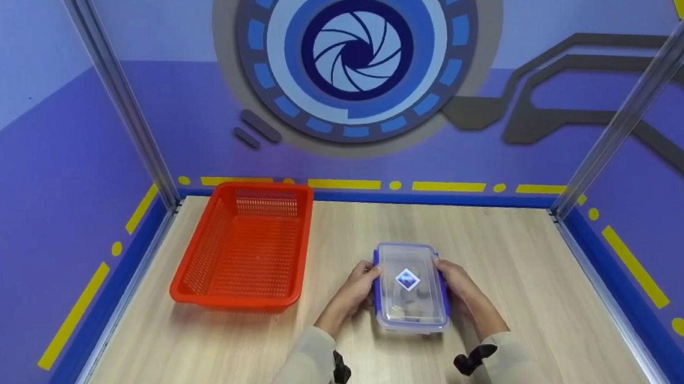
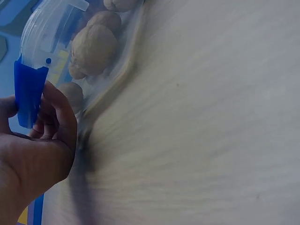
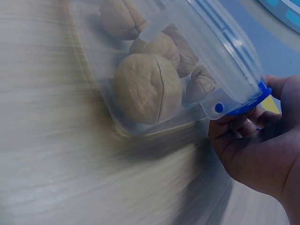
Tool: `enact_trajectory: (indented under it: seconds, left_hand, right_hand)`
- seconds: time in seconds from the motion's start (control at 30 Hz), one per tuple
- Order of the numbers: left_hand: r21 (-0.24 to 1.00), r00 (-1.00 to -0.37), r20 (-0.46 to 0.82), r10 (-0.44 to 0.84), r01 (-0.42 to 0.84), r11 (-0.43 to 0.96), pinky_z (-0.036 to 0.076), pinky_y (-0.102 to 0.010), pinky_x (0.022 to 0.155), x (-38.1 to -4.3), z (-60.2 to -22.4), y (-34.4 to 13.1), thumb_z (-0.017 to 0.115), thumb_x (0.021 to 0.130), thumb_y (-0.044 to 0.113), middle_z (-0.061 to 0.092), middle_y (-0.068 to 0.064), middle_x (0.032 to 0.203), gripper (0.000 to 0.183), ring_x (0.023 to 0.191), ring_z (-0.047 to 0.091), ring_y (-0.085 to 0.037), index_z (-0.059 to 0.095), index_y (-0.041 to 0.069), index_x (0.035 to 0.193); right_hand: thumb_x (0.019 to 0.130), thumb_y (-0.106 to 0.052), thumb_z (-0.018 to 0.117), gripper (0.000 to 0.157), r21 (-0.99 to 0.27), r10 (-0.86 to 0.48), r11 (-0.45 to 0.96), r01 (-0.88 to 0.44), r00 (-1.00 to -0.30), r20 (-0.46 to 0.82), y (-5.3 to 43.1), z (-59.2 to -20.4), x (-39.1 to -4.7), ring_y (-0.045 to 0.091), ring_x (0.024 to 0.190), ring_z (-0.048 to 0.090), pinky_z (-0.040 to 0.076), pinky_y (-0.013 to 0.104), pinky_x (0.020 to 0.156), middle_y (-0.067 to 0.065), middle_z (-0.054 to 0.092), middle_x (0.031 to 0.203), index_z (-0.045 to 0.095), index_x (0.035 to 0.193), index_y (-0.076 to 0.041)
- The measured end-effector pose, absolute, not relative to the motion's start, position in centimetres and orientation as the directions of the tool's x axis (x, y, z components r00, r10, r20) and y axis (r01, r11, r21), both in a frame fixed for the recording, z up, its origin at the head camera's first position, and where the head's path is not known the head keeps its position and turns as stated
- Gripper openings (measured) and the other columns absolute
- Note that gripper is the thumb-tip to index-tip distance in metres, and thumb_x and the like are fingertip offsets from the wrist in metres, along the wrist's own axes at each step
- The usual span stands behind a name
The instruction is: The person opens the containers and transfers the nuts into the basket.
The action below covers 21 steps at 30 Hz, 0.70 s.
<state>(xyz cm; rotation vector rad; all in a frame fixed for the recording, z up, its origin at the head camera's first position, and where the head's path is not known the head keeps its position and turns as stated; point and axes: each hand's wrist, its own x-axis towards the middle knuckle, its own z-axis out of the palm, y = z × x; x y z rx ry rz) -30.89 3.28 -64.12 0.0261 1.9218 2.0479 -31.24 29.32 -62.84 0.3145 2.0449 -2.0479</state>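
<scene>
Between my two hands is a clear plastic food container [image 1: 413, 307] with a see-through lid and blue side latches. A diamond-shaped sticker [image 1: 408, 279] marks its lid. Several walnuts [image 3: 147, 89] show through the wall in both wrist views. My left hand [image 1: 353, 289] grips the container's left side, thumb and fingers about the blue latch [image 2: 30, 93]. On the opposite side, my right hand [image 1: 463, 286] holds it the same way, at the other blue latch [image 3: 251, 104]. The container's base is close over the wooden tabletop.
A red-orange perforated basket [image 1: 238, 300] stands at the back left of the wooden table [image 1: 534, 275], with no contents showing. Purple-blue printed panels [image 1: 186, 118] wall in the back and both sides. Metal posts [image 1: 125, 105] rise at the back corners.
</scene>
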Motion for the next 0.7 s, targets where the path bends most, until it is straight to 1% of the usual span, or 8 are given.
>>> enact_trajectory:
  seconds: [0.07, 0.13, 0.2, 0.3, 0.37, 0.57, 0.7]
  left_hand:
    - [0.975, -0.948, -0.206, 0.243, -0.22, -0.03, 0.034, -0.025, 0.046, -30.8, -64.3, 3.3, 0.055, 0.11, 0.034, 0.048, 0.001, 0.076, 0.025, 0.056, 0.041, -0.011, 0.055, 0.01, 0.114]
    - [0.977, -0.953, -0.191, 0.237, -0.207, -0.043, 0.036, -0.025, 0.047, -30.7, -64.4, 3.3, 0.055, 0.11, 0.034, 0.049, 0.001, 0.078, 0.026, 0.058, 0.044, -0.011, 0.055, 0.009, 0.115]
    - [0.979, -0.956, -0.177, 0.235, -0.194, -0.053, 0.037, -0.025, 0.049, -30.6, -64.5, 3.3, 0.055, 0.11, 0.035, 0.05, 0.0, 0.08, 0.027, 0.06, 0.045, -0.011, 0.055, 0.008, 0.115]
    - [0.979, -0.957, -0.164, 0.239, -0.187, -0.078, 0.039, -0.025, 0.051, -30.4, -64.7, 3.3, 0.056, 0.11, 0.035, 0.051, 0.0, 0.084, 0.028, 0.062, 0.048, -0.011, 0.055, 0.008, 0.116]
    - [0.977, -0.957, -0.162, 0.24, -0.189, -0.095, 0.039, -0.025, 0.051, -30.5, -64.9, 3.3, 0.058, 0.109, 0.036, 0.051, 0.0, 0.083, 0.029, 0.063, 0.048, -0.01, 0.056, 0.008, 0.117]
    - [0.961, -0.952, -0.158, 0.263, -0.209, -0.181, 0.046, -0.025, 0.05, -30.8, -65.5, 3.4, 0.06, 0.108, 0.034, 0.058, -0.002, 0.085, 0.028, 0.066, 0.059, -0.012, 0.055, 0.007, 0.114]
    - [0.961, -0.956, -0.141, 0.255, -0.194, -0.197, 0.05, -0.025, 0.053, -31.0, -65.5, 3.4, 0.06, 0.108, 0.032, 0.059, -0.002, 0.089, 0.027, 0.07, 0.061, -0.013, 0.056, 0.006, 0.113]
  right_hand:
    - [0.115, -0.033, 0.045, 0.04, -0.95, -0.004, 0.013, 0.313, -0.95, -0.313, 29.2, -62.8, -31.1, 0.016, 0.083, 0.065, 0.056, 0.031, 0.073, 0.005, 0.067, 0.094, 0.058, 0.13, 0.002]
    - [0.115, -0.033, 0.045, 0.043, -0.952, 0.017, 0.045, 0.303, -0.953, -0.303, 29.1, -62.7, -31.0, 0.017, 0.084, 0.064, 0.056, 0.031, 0.073, 0.006, 0.066, 0.095, 0.058, 0.13, 0.004]
    - [0.115, -0.034, 0.044, 0.046, -0.953, 0.033, 0.099, 0.285, -0.959, -0.283, 29.0, -62.5, -30.9, 0.016, 0.086, 0.063, 0.054, 0.03, 0.075, 0.007, 0.066, 0.098, 0.057, 0.131, 0.007]
    - [0.115, -0.032, 0.042, 0.045, -0.95, 0.05, 0.144, 0.277, -0.961, -0.273, 28.8, -62.3, -30.7, 0.016, 0.088, 0.062, 0.053, 0.029, 0.076, 0.009, 0.065, 0.102, 0.056, 0.132, 0.008]
    - [0.115, -0.03, 0.04, 0.045, -0.949, 0.04, 0.143, 0.281, -0.96, -0.278, 28.7, -62.2, -30.7, 0.016, 0.089, 0.062, 0.053, 0.029, 0.078, 0.009, 0.065, 0.104, 0.054, 0.134, 0.008]
    - [0.115, -0.028, 0.034, 0.043, -0.951, -0.015, 0.072, 0.301, -0.953, -0.302, 28.8, -62.3, -30.8, 0.017, 0.09, 0.064, 0.055, 0.031, 0.079, 0.008, 0.065, 0.104, 0.053, 0.135, 0.006]
    - [0.116, -0.027, 0.032, 0.044, -0.957, -0.021, 0.063, 0.284, -0.958, -0.285, 28.8, -62.4, -30.9, 0.017, 0.092, 0.064, 0.055, 0.03, 0.081, 0.009, 0.066, 0.106, 0.053, 0.136, 0.007]
